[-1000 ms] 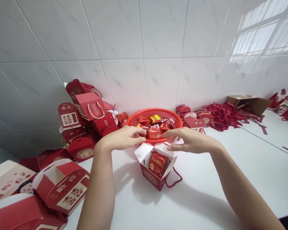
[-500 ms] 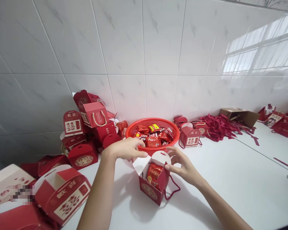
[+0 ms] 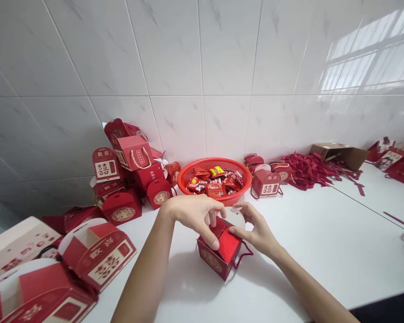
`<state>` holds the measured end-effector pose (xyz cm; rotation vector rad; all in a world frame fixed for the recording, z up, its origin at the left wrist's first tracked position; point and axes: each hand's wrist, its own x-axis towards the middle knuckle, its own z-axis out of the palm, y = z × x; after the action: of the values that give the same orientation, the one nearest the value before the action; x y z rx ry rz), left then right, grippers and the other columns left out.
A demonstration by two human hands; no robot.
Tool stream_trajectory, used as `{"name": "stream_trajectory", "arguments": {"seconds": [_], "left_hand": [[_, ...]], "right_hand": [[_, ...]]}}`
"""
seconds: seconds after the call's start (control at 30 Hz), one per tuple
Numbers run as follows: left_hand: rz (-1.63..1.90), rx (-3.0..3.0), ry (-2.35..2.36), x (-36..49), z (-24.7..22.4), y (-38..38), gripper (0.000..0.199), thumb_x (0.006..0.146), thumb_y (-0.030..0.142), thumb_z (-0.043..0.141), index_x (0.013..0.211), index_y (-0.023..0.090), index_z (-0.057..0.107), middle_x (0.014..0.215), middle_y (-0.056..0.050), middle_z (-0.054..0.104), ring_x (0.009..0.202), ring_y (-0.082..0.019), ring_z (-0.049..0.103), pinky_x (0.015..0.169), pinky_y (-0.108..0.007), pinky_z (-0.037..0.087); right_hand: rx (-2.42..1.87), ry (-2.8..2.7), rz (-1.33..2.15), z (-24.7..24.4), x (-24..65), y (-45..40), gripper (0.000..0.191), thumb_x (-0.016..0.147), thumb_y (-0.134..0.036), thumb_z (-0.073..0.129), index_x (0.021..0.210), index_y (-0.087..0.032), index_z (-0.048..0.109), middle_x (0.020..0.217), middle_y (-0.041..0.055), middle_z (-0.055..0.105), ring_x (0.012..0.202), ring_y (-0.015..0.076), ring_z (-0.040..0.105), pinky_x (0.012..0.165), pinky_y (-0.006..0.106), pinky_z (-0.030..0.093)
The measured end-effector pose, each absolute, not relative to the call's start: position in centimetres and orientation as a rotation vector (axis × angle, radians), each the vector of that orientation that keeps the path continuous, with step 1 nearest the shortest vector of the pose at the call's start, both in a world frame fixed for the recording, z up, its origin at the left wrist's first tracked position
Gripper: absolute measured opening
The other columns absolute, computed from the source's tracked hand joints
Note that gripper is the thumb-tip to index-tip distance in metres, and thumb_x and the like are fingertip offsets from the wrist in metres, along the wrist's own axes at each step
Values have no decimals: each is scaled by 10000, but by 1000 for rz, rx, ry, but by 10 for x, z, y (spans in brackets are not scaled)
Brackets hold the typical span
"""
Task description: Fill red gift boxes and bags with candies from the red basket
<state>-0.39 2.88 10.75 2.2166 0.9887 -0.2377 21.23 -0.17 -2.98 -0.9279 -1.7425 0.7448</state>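
Observation:
A small red gift box (image 3: 214,261) with a gold round emblem and a dark red cord handle stands on the white table. Its side flaps are folded inward over the top, and a rounded white flap stands up at the back. My left hand (image 3: 197,214) arches over the box from the left, fingers apart, thumb at the folded flap. From the right, my right hand (image 3: 256,226) has its thumb on the flap's right part and its fingers behind the white flap. Just behind the hands sits a red basket (image 3: 213,162) of wrapped sweets.
Red boxes (image 3: 133,152) are piled at the left against the tiled wall, with open boxes (image 3: 101,260) nearer. Right of the basket stand small boxes (image 3: 268,184), dark red ribbons (image 3: 306,169) and a brown carton (image 3: 336,152).
The box's side flaps have folded inward, hiding the packet inside. My left hand has moved right and down over the box top. The view has shifted slightly.

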Motion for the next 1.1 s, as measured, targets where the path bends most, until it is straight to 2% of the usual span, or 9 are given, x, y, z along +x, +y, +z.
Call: {"name": "stream_trajectory", "arguments": {"seconds": [0.1,0.2,0.3,0.37,0.47,0.73,0.87,1.03,1.1], "left_hand": [[-252,2219,1002,-1,105,30,763,524,463,903,1191,233,615,1022,-63,735,928,-248,703,729,-284,527],[-236,2239,1047,1,104,29,683,573,444,872,1165,220,616,976,-50,731,900,-234,695,691,-263,507],[-229,2301,1191,3,104,28,536,665,510,784,1077,204,628,967,-55,712,864,-231,675,617,-260,470],[-246,2328,1265,5,102,29,498,681,548,750,1011,195,624,988,-65,700,838,-227,660,576,-263,444],[-288,2308,1301,7,99,33,464,679,534,744,957,192,600,956,-59,695,743,-203,640,535,-266,415],[-266,2258,1217,4,95,41,495,652,560,765,932,196,579,847,-28,675,610,-165,600,500,-265,409],[-247,2219,1257,0,92,45,478,655,534,764,940,203,570,842,-23,669,639,-166,613,502,-248,420],[-274,2191,1294,5,85,49,511,614,541,794,932,201,585,709,0,643,615,-173,620,498,-236,409],[-290,2185,1272,8,83,50,539,585,553,814,920,194,592,729,-7,651,607,-170,623,503,-237,424]], "right_hand": [[-872,-1746,707,-31,213,-2,400,816,-423,753,1127,-223,603,1037,60,691,891,206,653,768,338,540],[-852,-1765,648,-31,214,-4,356,855,-388,715,1154,-225,615,1120,85,698,1007,233,660,854,374,548],[-825,-1785,639,-30,213,-7,328,876,-365,692,1167,-231,620,1119,88,712,954,224,674,845,386,560],[-780,-1817,648,-30,212,-8,258,884,-358,688,1106,-231,652,1054,79,733,904,216,682,832,386,564],[-707,-1904,652,-30,211,-9,180,875,-376,710,986,-234,695,1014,81,752,941,236,692,872,411,554],[-677,-2008,578,-30,211,-9,165,880,-391,710,968,-253,729,1044,91,759,966,254,687,890,448,541],[-674,-2034,538,-32,210,-10,136,894,-363,692,958,-250,732,1073,101,744,984,249,682,889,441,546],[-717,-1999,565,-33,211,-11,169,896,-393,680,959,-243,728,1165,115,692,1070,259,671,924,429,545],[-728,-1994,574,-32,210,-12,176,898,-397,675,964,-240,722,1199,119,674,1106,267,658,944,431,538]]}}
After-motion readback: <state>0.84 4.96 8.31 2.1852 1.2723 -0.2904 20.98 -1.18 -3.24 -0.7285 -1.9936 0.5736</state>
